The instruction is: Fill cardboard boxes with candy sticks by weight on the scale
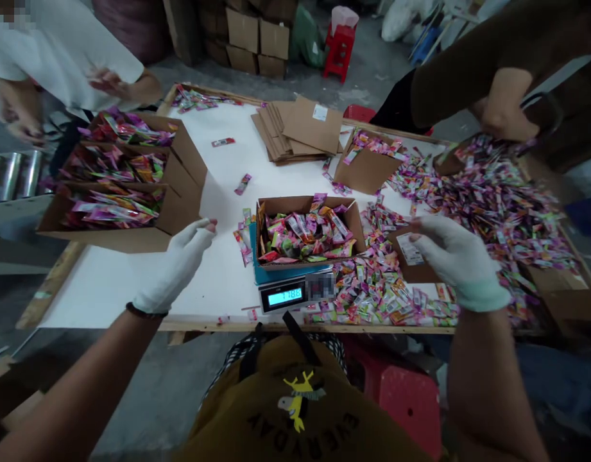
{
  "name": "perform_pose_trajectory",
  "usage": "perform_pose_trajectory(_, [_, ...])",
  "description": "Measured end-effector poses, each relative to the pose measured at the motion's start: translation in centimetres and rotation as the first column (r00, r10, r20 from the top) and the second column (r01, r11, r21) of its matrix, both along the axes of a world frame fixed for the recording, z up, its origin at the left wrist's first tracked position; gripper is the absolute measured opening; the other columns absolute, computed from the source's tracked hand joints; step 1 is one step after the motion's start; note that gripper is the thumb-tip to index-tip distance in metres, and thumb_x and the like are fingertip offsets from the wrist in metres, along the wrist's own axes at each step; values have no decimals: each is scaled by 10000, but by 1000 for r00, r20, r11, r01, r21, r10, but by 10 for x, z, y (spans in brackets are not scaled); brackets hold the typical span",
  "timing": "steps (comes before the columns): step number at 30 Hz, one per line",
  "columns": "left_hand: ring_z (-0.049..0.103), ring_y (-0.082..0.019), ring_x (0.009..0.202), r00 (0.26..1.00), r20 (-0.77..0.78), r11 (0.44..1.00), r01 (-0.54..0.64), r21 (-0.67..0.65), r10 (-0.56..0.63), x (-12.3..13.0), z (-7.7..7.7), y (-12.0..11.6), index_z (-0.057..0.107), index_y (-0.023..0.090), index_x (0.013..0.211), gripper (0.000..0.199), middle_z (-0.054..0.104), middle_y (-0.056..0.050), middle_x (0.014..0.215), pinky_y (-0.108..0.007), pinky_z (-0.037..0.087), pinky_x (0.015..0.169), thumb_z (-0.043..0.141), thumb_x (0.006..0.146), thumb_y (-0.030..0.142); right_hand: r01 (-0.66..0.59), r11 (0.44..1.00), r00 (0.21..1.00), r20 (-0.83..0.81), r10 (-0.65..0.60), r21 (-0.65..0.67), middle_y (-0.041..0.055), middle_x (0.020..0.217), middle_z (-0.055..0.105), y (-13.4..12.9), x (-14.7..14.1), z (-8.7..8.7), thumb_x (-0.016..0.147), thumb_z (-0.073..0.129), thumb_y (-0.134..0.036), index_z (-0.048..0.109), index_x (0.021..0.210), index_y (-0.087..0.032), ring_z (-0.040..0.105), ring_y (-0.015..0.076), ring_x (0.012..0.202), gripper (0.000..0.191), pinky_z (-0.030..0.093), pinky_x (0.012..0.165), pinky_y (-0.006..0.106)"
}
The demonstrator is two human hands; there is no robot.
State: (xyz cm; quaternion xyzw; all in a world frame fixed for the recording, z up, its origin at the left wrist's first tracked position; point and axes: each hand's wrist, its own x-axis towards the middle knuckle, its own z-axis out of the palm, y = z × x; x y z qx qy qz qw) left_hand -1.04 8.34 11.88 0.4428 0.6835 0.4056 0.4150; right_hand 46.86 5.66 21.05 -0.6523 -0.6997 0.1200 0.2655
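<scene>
My left hand (pixel 182 260), in a white glove with bare fingertips, hovers over the white tabletop beside the filled cartons at left. Its fingers are loosely extended and hold nothing visible. My right hand (pixel 452 256), also gloved, is above a flat brown carton (pixel 423 274) with a white label. A gap shows between its thumb and fingers, with nothing seen in it. Between my hands, an open carton (pixel 307 264) full of small colourful packets (pixel 299 228) rests on a digital scale (pixel 266 298). The scale's display is lit.
Three filled cartons (pixel 189 192) stand together at left. Flattened cardboard (pixel 309 131) is stacked at the back. Another carton (pixel 367 170) holds packets, and a large packet heap (pixel 507 199) covers the right side. People stand at the far left and far right.
</scene>
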Motion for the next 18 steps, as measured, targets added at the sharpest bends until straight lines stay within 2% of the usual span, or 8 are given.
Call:
perform_pose_trajectory(4, [634,-230,1107,993,-97,996,75,56,-70,22,30,21,707,112,1342,577,733,-115,1268,-421,444,1102,613,914,487,-178,984,984,-29,178,1,105,1096,781,27,-63,-10,929,629,-430,763,1113,-203,737,283,1005,322,597,964,481])
perform_pose_trajectory(6, [642,-248,1105,986,-133,990,113,79,-102,34,39,29,725,117,1302,565,746,-101,1214,-428,462,1092,598,926,519,-256,967,967,2,256,-13,114,1119,783,45,-94,-17,957,598,-389,763,1167,-170,727,277,1052,344,583,1007,457])
perform_pose_trajectory(8, [647,-260,1108,980,-146,982,152,112,-135,46,42,35,744,126,1241,547,754,-85,1164,-418,471,1092,584,933,548,-291,952,953,53,297,-90,123,1191,780,65,-121,-29,988,566,-341,742,1265,-152,714,277,1132,378,554,1064,435])
perform_pose_trajectory(11, [661,-268,1116,963,-185,969,219,115,-195,65,35,44,745,141,1209,551,757,-78,1135,-399,488,1076,561,937,584,-245,909,933,172,315,-337,114,1288,768,93,-155,-49,1019,549,-316,664,1435,-195,709,290,1209,448,536,1086,424])
perform_pose_trajectory(13, [685,-267,1087,930,-224,951,305,39,-290,73,24,49,725,154,1237,513,764,-81,1130,-386,517,1032,624,901,527,-203,870,910,242,338,-450,105,1288,774,107,-170,-60,1015,563,-309,679,1428,-228,715,307,1215,437,546,1065,426])
perform_pose_trajectory(15, [725,-268,980,898,-234,927,353,-129,-374,77,12,54,718,150,1198,437,781,-99,1049,-382,559,944,672,867,431,-214,859,898,253,361,-465,97,1285,779,114,-175,-67,1020,560,-319,734,1355,-234,714,307,1225,387,546,1063,413])
perform_pose_trajectory(16, [741,-277,886,894,-214,909,341,-240,-392,77,7,56,718,139,1146,388,784,-116,965,-395,581,874,667,867,402,-231,867,905,230,358,-441,90,1290,779,115,-175,-68,1028,553,-331,753,1327,-233,709,296,1238,373,540,1076,400])
perform_pose_trajectory(18, [732,-298,683,908,-167,874,300,-384,-385,75,-2,58,705,120,1043,324,758,-145,789,-424,594,713,622,894,395,-261,890,934,137,331,-375,76,1298,779,114,-167,-69,1039,545,-343,771,1299,-222,699,262,1258,365,519,1114,365])
